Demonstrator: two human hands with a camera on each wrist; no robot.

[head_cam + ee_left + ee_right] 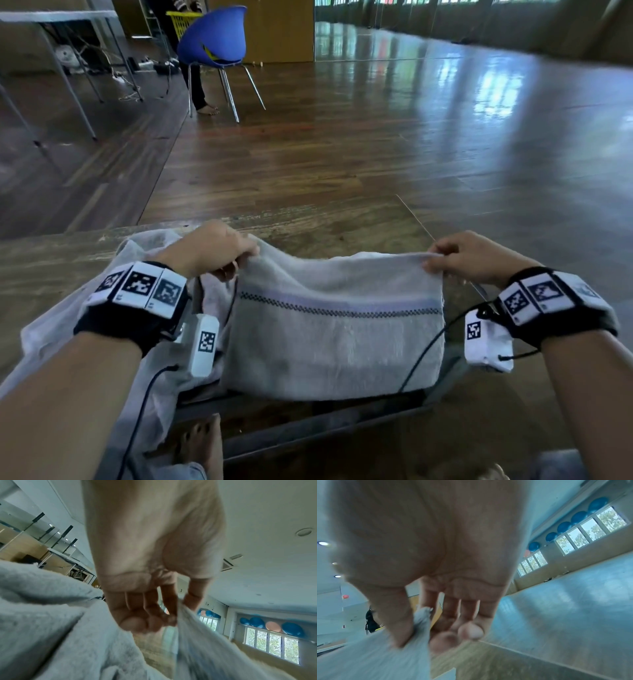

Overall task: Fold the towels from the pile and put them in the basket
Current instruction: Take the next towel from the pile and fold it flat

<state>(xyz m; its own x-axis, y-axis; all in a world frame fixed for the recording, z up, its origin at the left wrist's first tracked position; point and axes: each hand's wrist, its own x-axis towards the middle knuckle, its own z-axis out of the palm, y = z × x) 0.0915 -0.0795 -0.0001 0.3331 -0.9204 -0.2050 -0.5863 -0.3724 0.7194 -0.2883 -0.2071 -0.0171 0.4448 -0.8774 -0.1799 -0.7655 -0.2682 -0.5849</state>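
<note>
A grey towel (335,329) with a dark checked stripe hangs folded between my hands above the wooden table (51,260). My left hand (219,250) pinches its upper left corner. My right hand (459,257) pinches the upper right corner. In the left wrist view the left hand (173,612) holds the towel edge (197,635) between thumb and fingers. In the right wrist view the right hand (419,630) pinches the towel corner (421,623) between thumb and forefinger. More pale towels (113,308) lie heaped under my left arm. No basket shows near me.
A dark metal frame (308,425) runs below the towel, by my bare foot (202,445). Far back stand a blue chair (215,37), a yellow basket (181,20) behind it, a person's legs (198,85) and a white table (58,17). Open wooden floor (411,137) lies ahead.
</note>
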